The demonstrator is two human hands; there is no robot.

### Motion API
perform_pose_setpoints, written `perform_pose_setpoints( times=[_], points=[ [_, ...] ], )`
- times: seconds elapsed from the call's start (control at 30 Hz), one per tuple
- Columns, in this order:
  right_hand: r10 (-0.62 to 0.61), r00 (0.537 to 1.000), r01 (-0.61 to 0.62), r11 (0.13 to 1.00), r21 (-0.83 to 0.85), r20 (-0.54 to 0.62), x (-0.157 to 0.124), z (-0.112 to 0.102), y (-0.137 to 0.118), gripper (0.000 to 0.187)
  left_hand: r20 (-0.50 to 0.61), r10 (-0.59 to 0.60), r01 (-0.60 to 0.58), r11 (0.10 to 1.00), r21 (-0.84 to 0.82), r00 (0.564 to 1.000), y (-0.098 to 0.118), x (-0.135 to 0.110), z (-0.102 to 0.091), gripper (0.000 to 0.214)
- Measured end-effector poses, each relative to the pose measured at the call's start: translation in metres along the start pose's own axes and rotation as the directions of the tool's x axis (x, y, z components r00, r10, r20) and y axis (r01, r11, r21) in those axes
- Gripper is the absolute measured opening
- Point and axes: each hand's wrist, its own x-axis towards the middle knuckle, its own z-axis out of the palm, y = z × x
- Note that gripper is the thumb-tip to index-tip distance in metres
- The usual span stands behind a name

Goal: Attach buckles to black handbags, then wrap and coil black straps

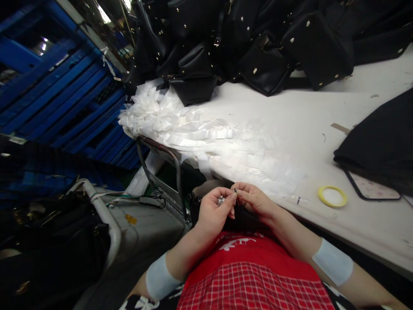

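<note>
Small dark fitting (pixel 235 190), well left of the yellow tape roll (pixel 332 196), on the near side of the bench (pixel 309 107). Probably best to steady with the left hand (pixel 214 209), adjust lightly with the right hand (pixel 254 199), and avoid squeezing so hard as to flick it away; also worth keeping the left fingers curled, so as not to spill the silvery bits (pixel 221 200) tucked there. Held right at the fingertips, not back in the palm: pinched between left thumb and forefinger, and apparently between right thumb and forefinger too, with both sets of tips touching. Too small for telling its exact shape. Farther off, left of the tape roll and beyond, white film strips (pixel 206 133) spread along the bench. Farthest, well beyond the tape roll, black bags (pixel 267 64) heaped together, with small shiny studs (pixel 255 70).
</note>
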Motion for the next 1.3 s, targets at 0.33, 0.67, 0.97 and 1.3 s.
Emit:
perform_pose_setpoints(
  times=[0.33, 0.67, 0.97, 1.3],
  points=[
    [0.016, 1.0, -0.017, 1.0, 0.005, 0.024, -0.001, 0.002, -0.01, 0.038, 0.385, 0.438, -0.58, 0.671, 0.462, 0.813, 0.007, -0.006, -0.014, 0.012],
    [0.015, 0.997, -0.012, 0.999, 0.034, -0.076, -0.004, 0.008, -0.011, 0.03, 0.114, 0.494, -0.503, 0.808, 0.308, 0.862, -0.011, -0.003, -0.008, 0.009],
    [-0.161, 0.987, 0.159, 0.922, -0.353, 0.023, -0.011, 0.004, -0.008, 0.027, 0.098, 0.357, -0.369, 0.869, 0.33, 0.929, -0.009, -0.002, -0.009, 0.013],
    [-0.121, 0.988, 0.078, 0.928, -0.364, -0.096, -0.013, 0.021, -0.001, 0.029, 0.168, 0.316, -0.357, 0.803, 0.476, 0.934, 0.004, -0.014, -0.022, 0.014]
  ],
)
